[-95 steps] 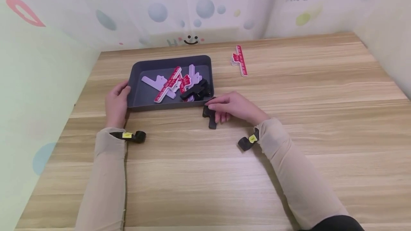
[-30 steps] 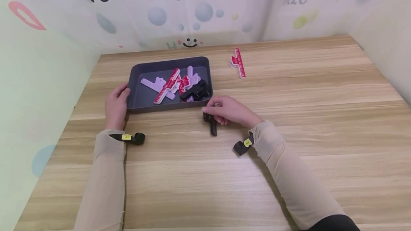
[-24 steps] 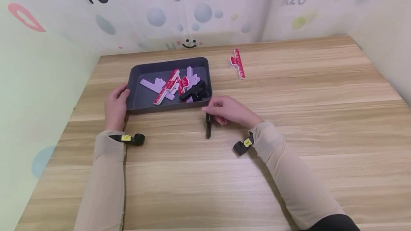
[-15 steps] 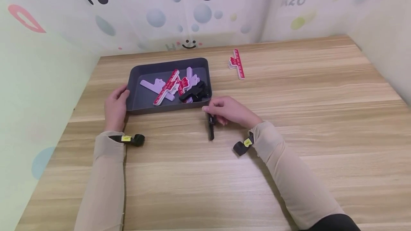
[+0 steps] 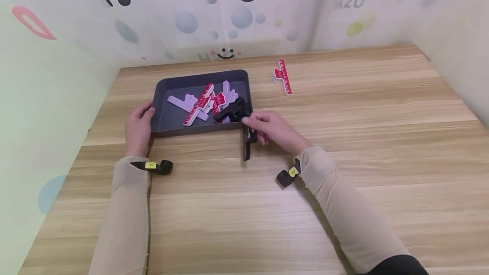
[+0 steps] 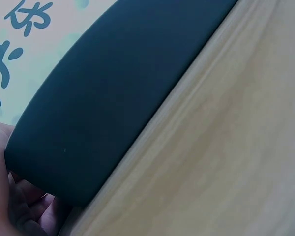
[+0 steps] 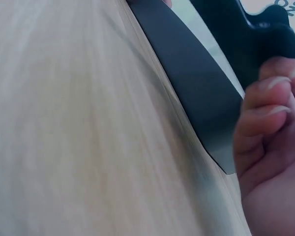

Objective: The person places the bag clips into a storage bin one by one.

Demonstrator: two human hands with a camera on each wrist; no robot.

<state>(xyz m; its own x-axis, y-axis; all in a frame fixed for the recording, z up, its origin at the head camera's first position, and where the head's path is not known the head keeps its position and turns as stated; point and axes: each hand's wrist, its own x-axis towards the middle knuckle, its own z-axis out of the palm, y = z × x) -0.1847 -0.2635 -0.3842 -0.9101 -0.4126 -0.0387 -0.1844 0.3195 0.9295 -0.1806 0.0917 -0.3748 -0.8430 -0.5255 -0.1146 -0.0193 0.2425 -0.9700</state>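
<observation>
My left hand [image 5: 138, 128] grips the left side of a dark grey tray [image 5: 164, 118], its thumb at the rim. Near the tray's front right corner, my right hand [image 5: 278, 130] pinches a black clip [image 5: 246, 150] that hangs edge-on, its long bar pointing down in the head view. The right wrist view shows the same clip [image 7: 231, 34] above the fingertips, overlapping the tray wall [image 7: 196, 83]. Inside the tray lie purple clips [image 5: 183, 103], red-and-white clips [image 5: 195, 111] and black clips [image 5: 229, 111], crossed over each other towards the right.
One red-and-white clip [image 5: 284, 77] lies alone on the wooden table [image 5: 214, 207], behind and right of the tray. A printed white curtain [image 5: 259, 20] stands along the back edge. The pale wall [image 5: 30, 96] closes the left side.
Against the tray's front right corner, the black clip has turned from flat to edge-on in my right hand and just now risen slightly towards the rim. My left hand keeps its grip.
</observation>
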